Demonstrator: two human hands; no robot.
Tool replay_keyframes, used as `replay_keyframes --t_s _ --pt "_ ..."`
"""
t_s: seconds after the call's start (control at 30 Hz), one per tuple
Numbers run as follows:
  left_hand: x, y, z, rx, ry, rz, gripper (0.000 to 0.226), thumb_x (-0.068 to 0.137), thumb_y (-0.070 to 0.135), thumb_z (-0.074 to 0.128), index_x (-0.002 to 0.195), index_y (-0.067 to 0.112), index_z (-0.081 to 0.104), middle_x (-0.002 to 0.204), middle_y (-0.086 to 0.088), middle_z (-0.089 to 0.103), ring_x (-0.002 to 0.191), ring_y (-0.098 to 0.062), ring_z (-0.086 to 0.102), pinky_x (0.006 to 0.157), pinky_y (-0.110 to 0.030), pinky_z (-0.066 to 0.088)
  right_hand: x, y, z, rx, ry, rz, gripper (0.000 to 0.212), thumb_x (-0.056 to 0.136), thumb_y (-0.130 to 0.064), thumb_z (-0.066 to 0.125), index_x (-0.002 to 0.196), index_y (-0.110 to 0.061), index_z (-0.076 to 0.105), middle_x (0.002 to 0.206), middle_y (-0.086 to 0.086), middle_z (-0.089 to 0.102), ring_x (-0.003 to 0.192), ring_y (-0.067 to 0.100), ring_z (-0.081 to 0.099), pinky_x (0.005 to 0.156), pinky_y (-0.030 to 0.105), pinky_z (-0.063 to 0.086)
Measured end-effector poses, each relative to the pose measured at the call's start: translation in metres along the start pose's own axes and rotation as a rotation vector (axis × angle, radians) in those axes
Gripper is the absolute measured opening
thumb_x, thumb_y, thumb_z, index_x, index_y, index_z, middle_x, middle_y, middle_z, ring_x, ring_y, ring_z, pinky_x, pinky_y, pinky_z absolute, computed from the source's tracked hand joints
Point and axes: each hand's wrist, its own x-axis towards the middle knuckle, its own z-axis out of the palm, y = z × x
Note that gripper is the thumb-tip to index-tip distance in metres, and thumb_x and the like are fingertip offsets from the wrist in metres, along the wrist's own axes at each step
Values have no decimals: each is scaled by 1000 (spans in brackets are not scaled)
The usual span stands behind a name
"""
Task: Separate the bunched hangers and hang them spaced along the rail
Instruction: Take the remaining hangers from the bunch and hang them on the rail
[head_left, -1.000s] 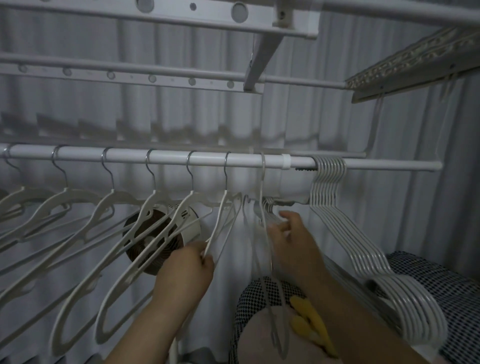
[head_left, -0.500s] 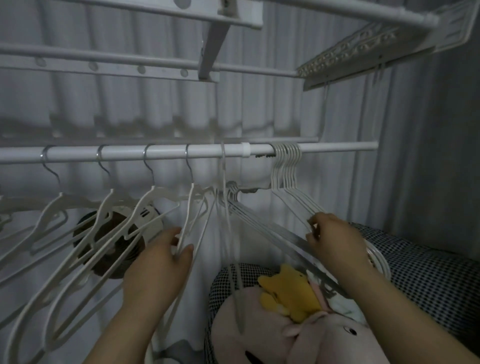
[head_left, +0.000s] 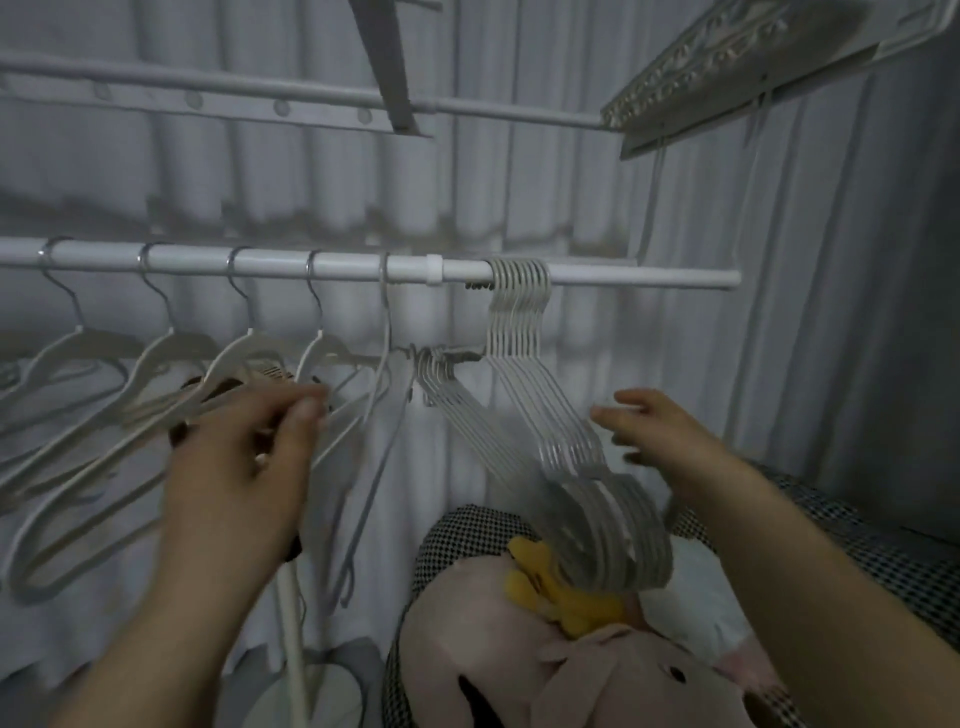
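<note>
A white rail (head_left: 623, 277) runs across the view. Several white hangers (head_left: 171, 343) hang spaced along its left part, the last a thin one (head_left: 385, 322). A tight bunch of white wire hangers (head_left: 519, 291) hangs right of the rail's joint, its lower ends blurred. My left hand (head_left: 239, 467) is below the spaced hangers, with its fingers closed around the arm of the fourth hanger (head_left: 317, 343). My right hand (head_left: 660, 441) is just right of the bunch, fingers spread, holding nothing.
A second rail (head_left: 260, 93) and a perforated rack (head_left: 753, 67) sit overhead. Grey curtains (head_left: 831, 312) hang behind. Below lie checkered fabric (head_left: 883, 561), a pink plush toy (head_left: 597, 670) and a yellow toy (head_left: 540, 582). A white pole (head_left: 291, 623) stands under my left hand.
My right hand has let go of the bunched wire hangers and opened; the bunch's lower ends now swing and blur. My left hand has stayed on the fourth hanger.
</note>
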Motion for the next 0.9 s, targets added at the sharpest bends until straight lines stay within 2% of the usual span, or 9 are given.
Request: replay_keyframes --t_s 0.07,0.13,0.23,0.33,0.4,0.5,0.67,0.77,0.9 --pt "-16 15 29 -48 -99 -72 12 83 33 58 74 40 58 62 19 66 69 4 62 64 -5 45 9 12 0 117 -215 95 30 87 -26 58 111 -9 55 105 8 61 82 19 63 74 30 48" --pt "-31 22 60 -62 -208 -143 20 87 29 57 71 42 56 64 19 66 69 5 61 70 -13 48 13 19 5 236 -351 151 21 90 -24 53 92 -6 63 85 9 65 65 17 63 65 28 48" --pt "-45 25 95 -93 -293 -331 24 89 25 53 68 38 55 73 14 62 75 -2 60 79 -32 50 16 21 14 289 -511 181 26 91 -25 50 100 -4 63 91 15 65 76 26 61 71 33 50" --pt "-48 23 113 -131 -297 -463 19 89 28 52 72 28 61 75 6 65 70 -5 61 71 -27 53 18 14 24 330 -598 131 18 90 -20 53 94 -6 64 91 14 67 79 25 64 76 33 52" --pt "-47 21 118 -178 -291 -528 16 88 28 55 84 18 67 77 2 67 64 -6 62 55 -15 51 20 10 31 326 -601 108 14 87 -17 57 93 -6 63 82 9 66 70 20 64 68 28 54" --pt "-42 16 119 -247 -294 -636 21 86 22 59 96 6 66 77 -5 66 47 1 60 42 -10 47 25 6 41 331 -595 102 28 83 -14 62 109 -1 61 85 9 66 71 20 63 71 30 54" --pt "-33 9 115 -283 -334 -709 25 85 14 59 104 -2 63 85 -13 66 62 -13 59 43 -12 47 29 3 57 273 -534 32 19 80 -4 63 98 1 65 79 6 66 67 16 63 64 24 54" --pt "-30 6 111 -292 -341 -711 20 86 12 57 98 -1 66 74 -8 67 51 -7 61 42 -13 47 33 4 64 280 -500 21 15 77 -2 66 92 -2 64 85 11 67 71 20 63 71 31 54" --pt "-30 -1 106 -312 -296 -694 18 85 8 55 95 3 69 63 -2 67 46 -2 61 45 -15 50 33 8 71 287 -427 4 37 74 -3 69 109 3 59 103 19 67 82 25 64 76 35 54"
